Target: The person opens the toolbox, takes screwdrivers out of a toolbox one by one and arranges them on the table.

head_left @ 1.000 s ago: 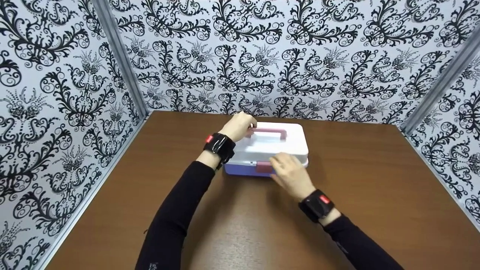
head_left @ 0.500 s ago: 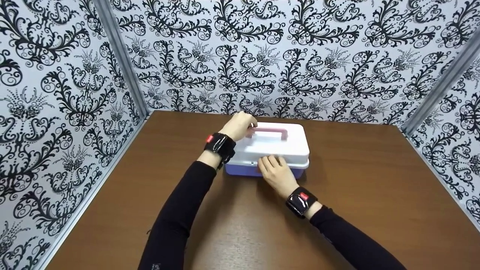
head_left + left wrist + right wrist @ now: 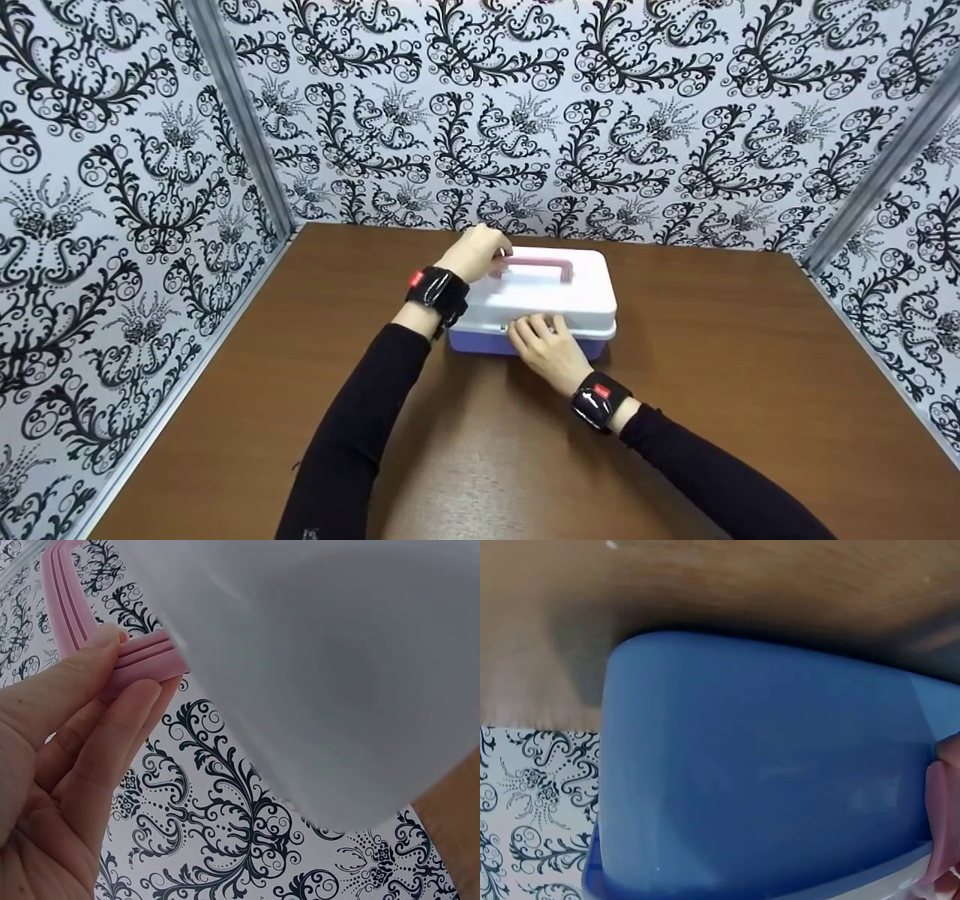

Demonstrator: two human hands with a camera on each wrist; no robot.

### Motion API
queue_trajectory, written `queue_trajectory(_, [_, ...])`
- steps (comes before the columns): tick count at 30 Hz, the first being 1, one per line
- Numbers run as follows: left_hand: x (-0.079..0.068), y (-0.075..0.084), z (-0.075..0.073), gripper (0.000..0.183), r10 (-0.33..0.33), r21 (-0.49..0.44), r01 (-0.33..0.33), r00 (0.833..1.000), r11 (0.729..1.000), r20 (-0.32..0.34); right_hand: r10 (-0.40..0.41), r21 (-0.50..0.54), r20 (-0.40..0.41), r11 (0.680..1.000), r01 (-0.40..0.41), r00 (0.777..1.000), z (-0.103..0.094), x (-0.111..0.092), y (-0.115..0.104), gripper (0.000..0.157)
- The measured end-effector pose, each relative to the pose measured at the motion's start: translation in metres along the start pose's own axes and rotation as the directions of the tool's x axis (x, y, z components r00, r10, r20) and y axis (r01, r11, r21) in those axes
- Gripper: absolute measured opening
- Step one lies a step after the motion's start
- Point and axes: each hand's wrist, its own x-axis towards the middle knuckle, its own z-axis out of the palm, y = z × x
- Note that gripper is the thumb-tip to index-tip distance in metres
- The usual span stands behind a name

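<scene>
A storage box with a white lid (image 3: 589, 289) and a purple-blue base (image 3: 476, 342) sits on the table, its lid down on the base. My left hand (image 3: 471, 256) pinches the left end of the pink carrying handle (image 3: 146, 660) on the lid, between thumb and fingers. At the front of the box, my right hand (image 3: 550, 352) grips the pink latch (image 3: 937, 814), which it hides in the head view. Its fingers curl over the lid's front edge, with the thumb at the lower end of the latch in the right wrist view.
The box stands toward the back of a brown wooden table (image 3: 712, 375). Patterned black-and-white wall panels (image 3: 397, 142) with grey metal corner posts (image 3: 247, 127) enclose the table behind and at both sides.
My right hand has moved left onto the latch, covering it, and its fingers have settled over the lid's front edge. The left hand stays on the handle.
</scene>
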Motion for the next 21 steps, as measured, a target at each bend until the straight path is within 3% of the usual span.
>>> queue_trajectory(9, [-0.001, 0.0, 0.001, 0.014, -0.002, -0.005, 0.002, 1.0, 1.0, -0.006, 0.022, 0.036, 0.071, 0.999, -0.025, 0.997, -0.013, -0.003, -0.001, 0.025])
queue_trajectory(21, [-0.001, -0.001, 0.001, 0.014, 0.014, -0.017, -0.014, 1.0, 1.0, -0.015, 0.092, 0.065, 0.026, 0.993, -0.094, 0.995, -0.022, 0.005, 0.0, 0.022])
